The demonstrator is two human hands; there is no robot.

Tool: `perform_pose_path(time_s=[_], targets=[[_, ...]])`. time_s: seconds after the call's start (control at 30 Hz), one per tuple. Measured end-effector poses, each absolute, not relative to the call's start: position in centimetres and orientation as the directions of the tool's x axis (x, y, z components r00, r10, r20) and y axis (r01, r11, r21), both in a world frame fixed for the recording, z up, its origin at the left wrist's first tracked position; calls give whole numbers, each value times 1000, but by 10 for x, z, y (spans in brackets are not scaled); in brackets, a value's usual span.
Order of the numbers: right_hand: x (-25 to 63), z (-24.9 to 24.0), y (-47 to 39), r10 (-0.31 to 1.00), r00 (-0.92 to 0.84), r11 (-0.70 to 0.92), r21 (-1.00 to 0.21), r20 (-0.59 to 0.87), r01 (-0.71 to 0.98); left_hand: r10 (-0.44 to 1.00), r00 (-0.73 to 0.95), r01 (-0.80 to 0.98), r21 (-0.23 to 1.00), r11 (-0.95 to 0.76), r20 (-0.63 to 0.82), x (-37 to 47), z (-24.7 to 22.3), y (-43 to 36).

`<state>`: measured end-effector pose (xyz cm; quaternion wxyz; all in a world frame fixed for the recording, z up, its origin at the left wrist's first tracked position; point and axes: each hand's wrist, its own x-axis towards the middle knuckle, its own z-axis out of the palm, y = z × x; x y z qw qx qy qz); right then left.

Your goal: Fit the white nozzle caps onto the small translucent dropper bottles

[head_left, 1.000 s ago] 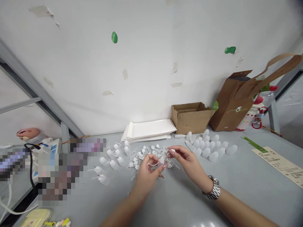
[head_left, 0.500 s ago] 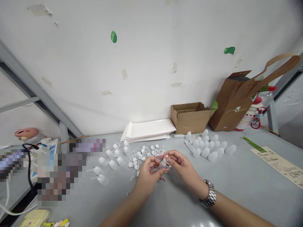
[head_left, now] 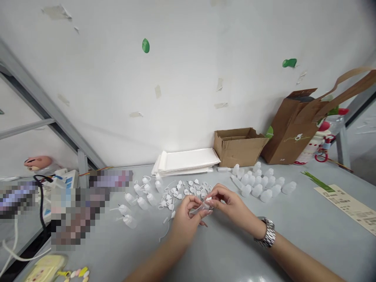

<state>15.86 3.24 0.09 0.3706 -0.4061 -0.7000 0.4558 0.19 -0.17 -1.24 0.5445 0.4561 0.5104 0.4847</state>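
Observation:
My left hand [head_left: 189,217] is closed on a small translucent bottle [head_left: 204,207] above the grey table. Thumb and fingers of my right hand [head_left: 225,199] pinch the white cap at the bottle's top. Just behind my hands lies a scattered pile of small white caps with thin loops [head_left: 172,196]. Several capped bottles [head_left: 142,203] stand or lean to the left of the pile. To the right is a group of translucent bottles [head_left: 257,190], whose tops are too small to make out clearly.
A stack of white padded envelopes [head_left: 188,161] lies by the wall. Beside it are an open cardboard box [head_left: 242,150] and a brown paper bag [head_left: 289,135]. A printed card [head_left: 348,205] is at the right, a power strip [head_left: 69,190] at the left.
The view has shifted slightly, so the scene sits a little further right. My right fingers have moved a little at the bottle's top. My left hand keeps its hold.

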Motion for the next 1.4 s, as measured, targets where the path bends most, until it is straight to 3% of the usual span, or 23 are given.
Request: perform_pose_path(time_s=[0.17,0.43,0.63,0.87,1.13,1.27,1.4], targets=[[155,3,27,933,-327,273,-888,150,370,998,-40,124,991,43,-38,0,-16,-4],[168,13,31,848,-509,343,-886,149,313,1000,-12,128,991,30,-28,-1,-16,-4],[162,8,29,893,-433,349,-793,120,499,998,-49,294,955,-31,48,-2,-16,-5],[166,13,27,820,-538,453,-796,195,402,997,-38,275,960,-50,63,-5,-16,-3],[162,6,24,858,-481,457,-690,177,562,987,-12,401,905,-144,163,-7,-19,-6],[164,11,25,819,-534,488,-743,208,459,990,-36,384,916,-114,138,-7,-17,-5],[167,12,26,775,-572,557,-716,267,421,992,-87,310,949,-61,92,-7,-18,-4]])
